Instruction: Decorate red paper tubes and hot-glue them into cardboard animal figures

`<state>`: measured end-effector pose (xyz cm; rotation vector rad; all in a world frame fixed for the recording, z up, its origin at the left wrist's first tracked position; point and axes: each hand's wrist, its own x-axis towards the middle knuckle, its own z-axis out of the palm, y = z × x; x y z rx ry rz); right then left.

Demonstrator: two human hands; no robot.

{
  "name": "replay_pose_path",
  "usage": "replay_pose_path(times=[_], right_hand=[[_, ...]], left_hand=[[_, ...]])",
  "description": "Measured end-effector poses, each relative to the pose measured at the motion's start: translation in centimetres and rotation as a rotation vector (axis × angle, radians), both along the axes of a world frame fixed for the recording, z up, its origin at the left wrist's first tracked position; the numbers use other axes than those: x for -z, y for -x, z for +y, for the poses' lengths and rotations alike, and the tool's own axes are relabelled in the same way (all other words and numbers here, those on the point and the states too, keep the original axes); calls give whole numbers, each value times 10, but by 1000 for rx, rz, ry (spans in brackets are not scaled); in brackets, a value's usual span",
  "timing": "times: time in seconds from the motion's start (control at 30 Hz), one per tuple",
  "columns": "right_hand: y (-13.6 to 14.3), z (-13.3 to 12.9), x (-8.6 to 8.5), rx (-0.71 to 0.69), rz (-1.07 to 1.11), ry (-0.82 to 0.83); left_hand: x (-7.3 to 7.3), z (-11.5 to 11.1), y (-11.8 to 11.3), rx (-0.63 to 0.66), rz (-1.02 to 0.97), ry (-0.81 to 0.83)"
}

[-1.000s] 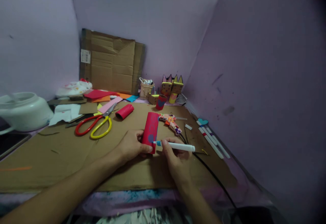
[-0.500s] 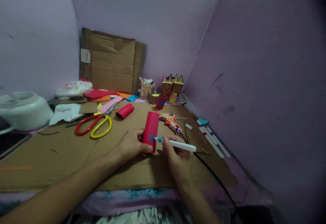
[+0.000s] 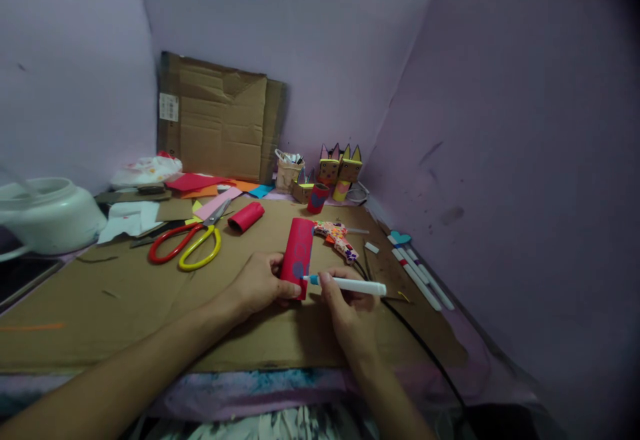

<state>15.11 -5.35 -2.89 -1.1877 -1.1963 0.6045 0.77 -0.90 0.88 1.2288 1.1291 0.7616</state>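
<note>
My left hand [image 3: 263, 281] grips the lower left side of a red paper-covered tube [image 3: 299, 243], thumb across its near end. Blue outlines and a filled blue patch mark the tube's surface. In my right hand [image 3: 350, 310] is a white marker [image 3: 357, 285] with a blue tip end, held like a pen. Its tip meets the tube at the lower right, beside the blue patch. Just beyond the marker lies a flower-patterned glue gun [image 3: 337, 237]. Scissors [image 3: 200, 247] with one red and one yellow handle rest to the left, near a second red tube [image 3: 246, 217].
Cardboard [image 3: 150, 333] covers the tabletop. Several markers [image 3: 417, 272] lie along the right edge. At the back stand a red tube with a blue heart [image 3: 317, 199], cardboard cat figures [image 3: 340, 167] and a pen holder [image 3: 289, 173]. Coloured paper [image 3: 197, 183] and a white pot [image 3: 50, 217] are left.
The marker tip has shifted slightly down along the tube's right side. My left hand keeps its hold, and the view has moved very little.
</note>
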Motion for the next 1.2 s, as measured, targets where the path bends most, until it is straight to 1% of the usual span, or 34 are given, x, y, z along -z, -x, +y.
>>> replay_pose_path(times=[0.13,0.33,0.5,0.6,0.8,0.97,1.2], right_hand=[[1,0,-1,-3,-28,-17],[4,1,-5,-39,6,-27],[8,3,-8,-41,24,-68],[7,2,-8,-42,34,-69],[4,0,-4,-38,-44,-45],[5,1,-5,-15,22,-41],[4,4,-4,-16,29,-46]], left_hand=[[1,-1,1,3,-12,5],[0,0,1,21,-1,-10],[1,1,1,29,-9,-7],[1,0,1,22,-3,-2],[-1,-1,0,11,-6,-11],[1,0,1,19,-2,7],[1,-1,1,37,-13,-1]])
